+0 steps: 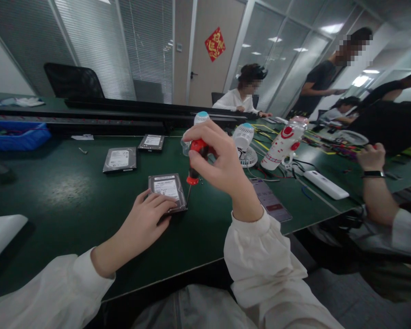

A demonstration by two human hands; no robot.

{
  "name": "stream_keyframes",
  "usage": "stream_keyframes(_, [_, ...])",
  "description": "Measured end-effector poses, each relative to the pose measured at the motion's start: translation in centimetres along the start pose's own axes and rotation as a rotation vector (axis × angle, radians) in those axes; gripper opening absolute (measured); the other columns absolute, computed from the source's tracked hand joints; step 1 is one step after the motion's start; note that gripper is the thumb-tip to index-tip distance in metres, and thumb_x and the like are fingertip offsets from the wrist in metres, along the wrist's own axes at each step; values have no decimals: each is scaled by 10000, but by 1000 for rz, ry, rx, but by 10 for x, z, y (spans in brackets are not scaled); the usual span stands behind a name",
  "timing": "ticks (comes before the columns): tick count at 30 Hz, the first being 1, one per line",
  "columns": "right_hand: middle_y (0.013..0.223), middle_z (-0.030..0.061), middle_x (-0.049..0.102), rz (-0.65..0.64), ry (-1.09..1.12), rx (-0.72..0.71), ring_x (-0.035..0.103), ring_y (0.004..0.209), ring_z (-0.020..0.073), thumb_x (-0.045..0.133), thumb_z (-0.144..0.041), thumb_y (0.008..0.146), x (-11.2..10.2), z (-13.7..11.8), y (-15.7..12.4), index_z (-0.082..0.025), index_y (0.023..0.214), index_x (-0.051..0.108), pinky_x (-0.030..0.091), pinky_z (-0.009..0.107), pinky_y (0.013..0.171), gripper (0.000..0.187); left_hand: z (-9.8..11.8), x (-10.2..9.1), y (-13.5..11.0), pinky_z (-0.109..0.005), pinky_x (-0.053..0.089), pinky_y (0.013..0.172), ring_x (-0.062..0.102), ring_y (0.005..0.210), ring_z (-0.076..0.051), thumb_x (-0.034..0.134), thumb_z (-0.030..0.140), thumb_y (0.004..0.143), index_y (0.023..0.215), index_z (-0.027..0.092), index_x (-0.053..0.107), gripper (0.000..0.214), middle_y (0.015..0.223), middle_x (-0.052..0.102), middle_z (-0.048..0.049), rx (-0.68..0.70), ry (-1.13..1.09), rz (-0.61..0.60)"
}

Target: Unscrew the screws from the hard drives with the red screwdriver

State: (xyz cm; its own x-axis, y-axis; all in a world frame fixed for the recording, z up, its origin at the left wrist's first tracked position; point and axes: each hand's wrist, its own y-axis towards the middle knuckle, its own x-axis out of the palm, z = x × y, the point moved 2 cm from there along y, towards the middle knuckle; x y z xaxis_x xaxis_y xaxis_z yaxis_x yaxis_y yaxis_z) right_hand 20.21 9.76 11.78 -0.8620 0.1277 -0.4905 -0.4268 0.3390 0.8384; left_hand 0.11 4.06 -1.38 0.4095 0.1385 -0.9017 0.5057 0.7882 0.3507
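At the near side of the counter, the left hand is resting across the lower part of the nearest hard drive, fingers extended; it is bracing the unit from above rather than clenching it. The drive is lying flat, label up, directly in front of the person. Above its right edge, the right hand is grasping a red-and-black screwdriver by the handle. The shaft is pointing down toward the near right corner; whether the tip is engaging a screw is too small to tell.

The step in hand appears to be screw work along this edge. The next move is probably calling for a squarely seated tip, an aligned shaft and steady downward pressure, with the left hand restraining the casing.

A phone is lying to the right. Farther back, a second drive is lying to the left, and a third drive is lying beyond it. A white fan is standing behind the right hand.
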Motion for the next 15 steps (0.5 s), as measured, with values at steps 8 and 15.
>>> stream_keyframes(8, [1075, 66, 766, 0, -53, -16, 643, 980, 215, 501, -254, 1043, 6, -7, -1, -187, 1149, 674, 530, 408, 910, 214, 1, 0, 0, -654, 398, 1191, 689, 1252, -346, 606, 144, 939, 1214, 229, 748, 322, 1317, 776, -87, -1, 8, 9])
stream_keyframes(15, [979, 35, 737, 54, -35, -14, 690, 902, 171, 615, -177, 981, 10, -10, 1, -192, 1014, 660, 540, 338, 844, 58, 1, 0, 0, -652, 397, 1198, 687, 1253, -343, 597, 139, 938, 1227, 228, 746, 337, 1322, 773, -87, -11, 5, 2])
